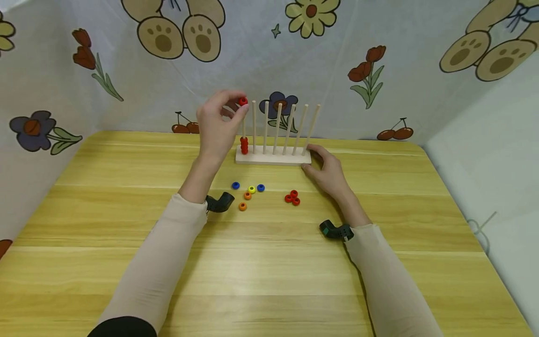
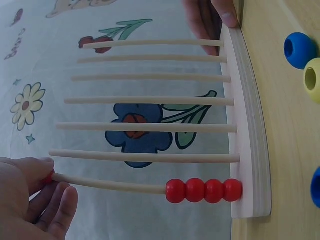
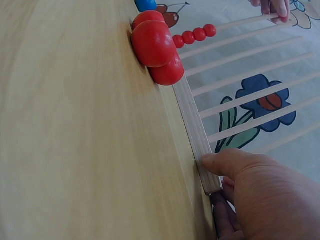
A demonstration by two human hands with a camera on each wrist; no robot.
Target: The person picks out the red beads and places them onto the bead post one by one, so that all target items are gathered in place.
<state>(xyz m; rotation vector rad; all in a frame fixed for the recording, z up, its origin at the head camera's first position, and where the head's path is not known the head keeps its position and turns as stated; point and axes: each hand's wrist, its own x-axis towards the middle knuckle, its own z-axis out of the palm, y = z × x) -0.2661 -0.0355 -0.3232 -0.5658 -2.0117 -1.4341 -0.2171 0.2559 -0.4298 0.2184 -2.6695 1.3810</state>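
Pinched between the thumb and fingers of my left hand (image 1: 216, 120) is a red bead (image 1: 243, 101), at the top of the leftmost peg of a wooden peg rack (image 1: 273, 159). The peg's tip meets the bead in the left wrist view; fingers partly cover it. Lower on that same peg, several red beads (image 2: 195, 190) are stacked against the base. The other pegs (image 2: 150, 101) stand bare. My right hand (image 1: 328, 172) grips the right end of the rack's base, its thumb on the near side and fingers behind.
Three loose red beads (image 1: 294, 194) sit together in front of the rack. Left of them lie two blue beads (image 1: 261, 187), a yellow bead (image 1: 251, 189) and two orange beads (image 1: 243, 206). A patterned cloth (image 1: 236, 79) hangs behind the wooden table (image 1: 269, 281).
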